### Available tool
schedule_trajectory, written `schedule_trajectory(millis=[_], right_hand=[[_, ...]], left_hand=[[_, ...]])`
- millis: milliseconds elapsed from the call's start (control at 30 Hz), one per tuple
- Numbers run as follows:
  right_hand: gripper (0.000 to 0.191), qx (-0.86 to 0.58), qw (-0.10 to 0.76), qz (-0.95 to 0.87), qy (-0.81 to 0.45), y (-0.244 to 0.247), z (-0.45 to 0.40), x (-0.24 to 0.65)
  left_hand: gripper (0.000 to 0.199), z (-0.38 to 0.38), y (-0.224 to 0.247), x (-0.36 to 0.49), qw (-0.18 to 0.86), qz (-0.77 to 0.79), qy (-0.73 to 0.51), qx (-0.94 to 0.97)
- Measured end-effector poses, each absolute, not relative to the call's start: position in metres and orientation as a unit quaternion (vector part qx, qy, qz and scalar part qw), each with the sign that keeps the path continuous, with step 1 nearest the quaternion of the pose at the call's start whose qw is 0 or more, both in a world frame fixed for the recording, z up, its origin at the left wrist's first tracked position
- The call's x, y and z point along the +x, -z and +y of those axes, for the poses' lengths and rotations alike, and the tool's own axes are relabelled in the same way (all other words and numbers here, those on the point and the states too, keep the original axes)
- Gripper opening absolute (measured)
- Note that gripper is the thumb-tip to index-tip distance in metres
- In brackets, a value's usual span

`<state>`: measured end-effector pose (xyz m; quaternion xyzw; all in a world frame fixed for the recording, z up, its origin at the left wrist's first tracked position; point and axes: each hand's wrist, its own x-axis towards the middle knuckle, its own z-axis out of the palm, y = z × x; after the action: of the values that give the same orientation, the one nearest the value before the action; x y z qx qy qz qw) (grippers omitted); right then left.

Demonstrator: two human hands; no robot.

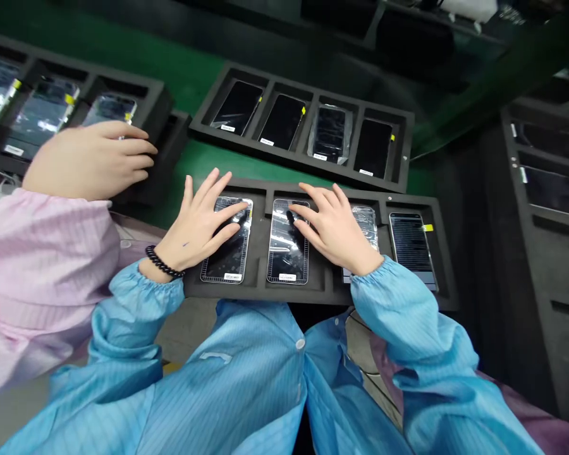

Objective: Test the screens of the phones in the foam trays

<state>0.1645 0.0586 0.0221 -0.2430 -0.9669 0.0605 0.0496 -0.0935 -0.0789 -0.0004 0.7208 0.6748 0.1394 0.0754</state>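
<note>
My left hand point(199, 221), with a black beaded bracelet at the wrist, is spread over the leftmost smartphone point(227, 253) in the near foam tray point(260, 292). Its fingers reach across the phone's upper part. Over the top of the second smartphone point(287, 256) hovers or rests my right hand point(332, 224), fingers apart; contact with the glass is hard to tell. Both of these screens are dark with a patterned border and a white label. My right hand and sleeve partly hide a third smartphone point(366, 221). At the right end, a fourth smartphone point(411, 246) shows lines of text and carries a yellow tab.
Behind lies another foam tray point(303, 151) holding several phones. A co-worker's hand point(95, 158) in a pink sleeve is over a stacked tray point(159, 104) at the left. More trays with phones point(557, 189) stand at the right. The bench top point(194, 161) is green.
</note>
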Motion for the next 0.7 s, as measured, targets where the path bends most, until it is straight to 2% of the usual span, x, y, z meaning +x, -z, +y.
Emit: schedule_trajectory(millis=[700], right_hand=[[0.039, -0.207, 0.052, -0.975, -0.056, -0.012, 0.062, 0.139]], left_hand=[[0.052, -0.070, 0.007, -0.092, 0.072, 0.668, -0.116, 0.731]])
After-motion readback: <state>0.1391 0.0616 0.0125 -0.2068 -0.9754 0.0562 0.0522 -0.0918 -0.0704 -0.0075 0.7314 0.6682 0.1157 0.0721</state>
